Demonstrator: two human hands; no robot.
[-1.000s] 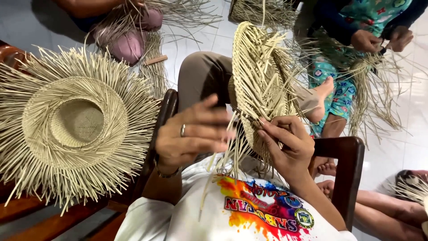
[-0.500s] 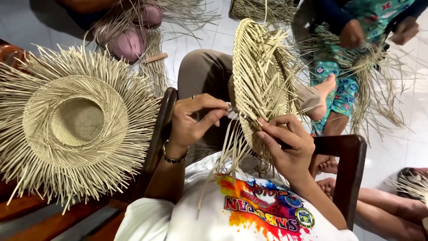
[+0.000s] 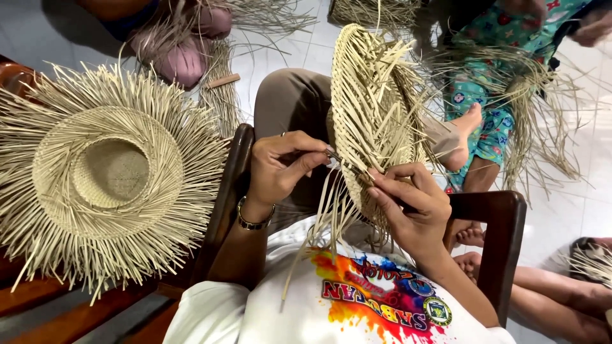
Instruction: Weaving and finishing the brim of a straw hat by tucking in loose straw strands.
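Observation:
A half-woven straw hat (image 3: 376, 108) stands on edge on my lap, loose strands hanging from its lower rim. My right hand (image 3: 408, 204) grips that lower rim from the right, fingers curled over the weave. My left hand (image 3: 280, 165), with a ring and a metal bracelet, pinches a straw strand at the hat's left edge between thumb and fingertips.
A second unfinished straw hat (image 3: 108, 172) with long free strands lies on the wooden bench at left. Wooden chair arms (image 3: 497, 248) flank me. Other people sit on the tiled floor weaving straw: one at top right (image 3: 503, 95), one at top left (image 3: 185, 51), legs at bottom right (image 3: 561, 299).
My left hand went from spread against the hat to a pinch on a strand at its left edge. The right hand kept its hold on the lower rim.

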